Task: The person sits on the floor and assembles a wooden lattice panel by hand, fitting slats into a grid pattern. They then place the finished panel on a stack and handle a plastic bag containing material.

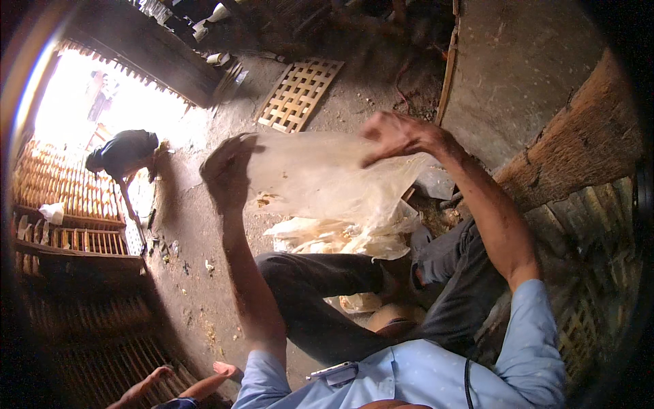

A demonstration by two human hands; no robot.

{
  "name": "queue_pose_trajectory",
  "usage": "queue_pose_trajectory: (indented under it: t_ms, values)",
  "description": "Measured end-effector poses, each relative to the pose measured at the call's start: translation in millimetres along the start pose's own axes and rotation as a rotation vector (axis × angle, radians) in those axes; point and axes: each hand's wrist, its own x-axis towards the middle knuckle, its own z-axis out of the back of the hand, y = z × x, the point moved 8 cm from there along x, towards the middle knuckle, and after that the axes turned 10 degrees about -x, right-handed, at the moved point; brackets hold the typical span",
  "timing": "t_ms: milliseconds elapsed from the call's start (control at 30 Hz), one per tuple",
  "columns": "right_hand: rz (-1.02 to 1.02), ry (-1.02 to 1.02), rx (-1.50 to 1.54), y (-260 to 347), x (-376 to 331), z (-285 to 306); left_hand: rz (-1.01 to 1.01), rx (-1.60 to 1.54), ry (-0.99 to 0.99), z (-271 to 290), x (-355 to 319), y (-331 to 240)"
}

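A thin, translucent, whitish plastic sheet [306,170] hangs spread out in front of my knees. My left hand [230,167] is closed on its left edge. At the sheet's upper right side is my right hand [398,138], its fingers smeared by motion; whether they grip the sheet cannot be made out. A heap of crumpled, pale plastic sheets [334,237] lies on the ground below, just beyond my bent legs. A small brownish patch shows near the lower left of the sheet.
A woven lattice panel [300,94] lies on the dirt floor ahead. At the left, a stooping person [126,155] works near the bright opening, beside a bamboo slat wall [58,180]. Another person's bare limbs [197,387] show at lower left. A thick wooden post [579,129] slants at right.
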Motion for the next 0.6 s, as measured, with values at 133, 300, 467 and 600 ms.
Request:
queue_pose_trajectory:
  t_ms: [133,300,467,600]
  values:
    - [0.322,-0.451,0.435,101,48,32,-0.098,-0.079,0.071,-15,-2,-33]
    - [-0.118,0.037,0.334,18,23,-5,-0.170,-0.297,-0.146,26,2,-3]
    - [-0.072,0.155,0.741,-45,-13,-37,-0.038,0.012,-0.238,52,-1,17]
    - [-0.084,0.193,0.599,32,9,-4,-0.002,0.254,-0.277,66,4,26]
